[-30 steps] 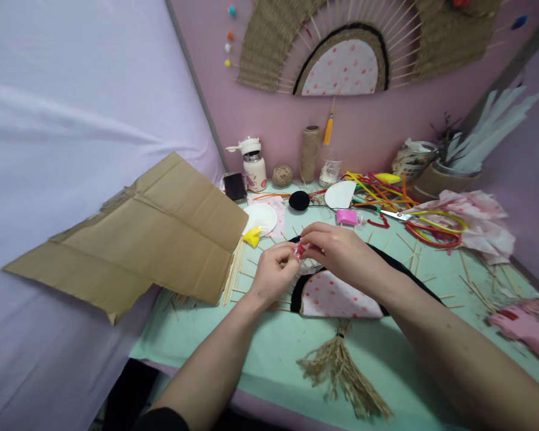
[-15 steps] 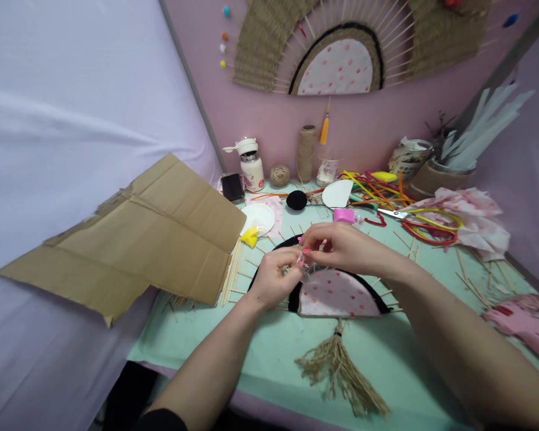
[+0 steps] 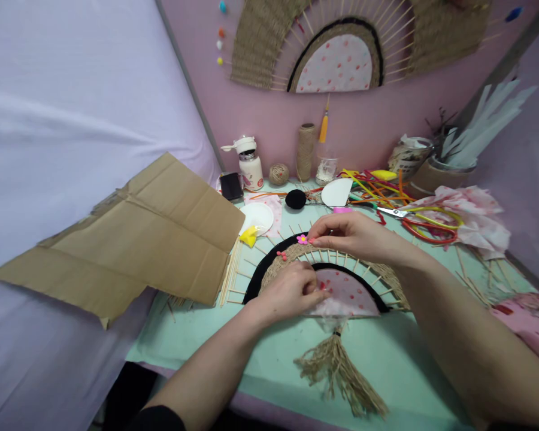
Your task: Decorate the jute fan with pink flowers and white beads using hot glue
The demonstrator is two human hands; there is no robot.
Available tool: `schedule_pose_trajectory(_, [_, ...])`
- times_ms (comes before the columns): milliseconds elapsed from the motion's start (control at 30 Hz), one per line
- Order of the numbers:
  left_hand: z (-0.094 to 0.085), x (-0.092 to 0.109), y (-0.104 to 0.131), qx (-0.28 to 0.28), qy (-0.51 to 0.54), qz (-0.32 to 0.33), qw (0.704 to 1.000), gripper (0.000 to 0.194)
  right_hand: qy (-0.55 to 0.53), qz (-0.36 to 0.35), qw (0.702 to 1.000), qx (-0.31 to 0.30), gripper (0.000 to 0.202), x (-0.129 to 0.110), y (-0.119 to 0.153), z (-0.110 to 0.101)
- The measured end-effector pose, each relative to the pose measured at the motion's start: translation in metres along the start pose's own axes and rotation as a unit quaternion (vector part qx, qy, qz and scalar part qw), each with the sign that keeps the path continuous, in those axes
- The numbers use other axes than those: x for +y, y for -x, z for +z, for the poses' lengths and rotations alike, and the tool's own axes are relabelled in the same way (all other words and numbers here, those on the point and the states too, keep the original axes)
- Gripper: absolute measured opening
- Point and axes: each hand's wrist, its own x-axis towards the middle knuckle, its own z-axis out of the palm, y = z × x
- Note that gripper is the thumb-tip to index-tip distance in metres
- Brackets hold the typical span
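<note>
A half-round fan (image 3: 269,272) of thin sticks, woven jute and black bands lies on the table, with a dotted pink paper centre and a jute tassel (image 3: 344,371) below. My right hand (image 3: 353,236) is closed in a pinch over the fan's upper band, a small red piece (image 3: 311,241) at its fingertips, beside a pink flower with a yellow middle (image 3: 302,239). Lower down, my left hand (image 3: 291,290) is closed on a clear plastic bag (image 3: 335,308) with red bits in it, over the paper centre. Small red petals (image 3: 281,255) sit on the jute to the left.
A bent cardboard sheet (image 3: 161,227) stands at the left, beside loose sticks and a white plate (image 3: 258,219) with a yellow packet. Scissors (image 3: 393,212), coloured pipe cleaners and crumpled paper (image 3: 462,221) lie at the back right. A pink glue gun (image 3: 518,323) rests at the right edge.
My hands have come apart. The left moved down and right with the plastic bag; the right shifted slightly right and up with the red piece, uncovering the flower and jute band.
</note>
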Motion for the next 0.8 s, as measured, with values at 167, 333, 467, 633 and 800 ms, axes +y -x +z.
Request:
schedule_pose_trajectory(167, [-0.010,0.000,-0.003,0.117,0.299,-0.078,0.944,0.041,0.013,-0.045,0.999,-0.007,0.016,-0.003,0.001,0.005])
schedule_pose_trajectory(333, [-0.013,-0.002,-0.005,0.119,0.607,-0.144,0.772,0.042,0.085,-0.124,0.989,0.014,0.014,-0.007,0.000,0.025])
schedule_pose_trajectory(467, [-0.014,-0.004,-0.005,0.130,0.677,-0.163,0.706,0.038,0.135,-0.134,0.981,0.046,0.014,-0.010,0.001,0.036])
schedule_pose_trajectory(633, [-0.018,-0.006,-0.008,0.159,0.729,-0.162,0.646,0.037,0.150,-0.106,0.980,0.074,0.022,-0.014,0.003,0.031])
schedule_pose_trajectory(800, [-0.024,-0.006,-0.008,0.175,0.744,-0.173,0.622,0.016,0.164,-0.102,0.977,0.094,0.018,-0.011,0.003,0.020])
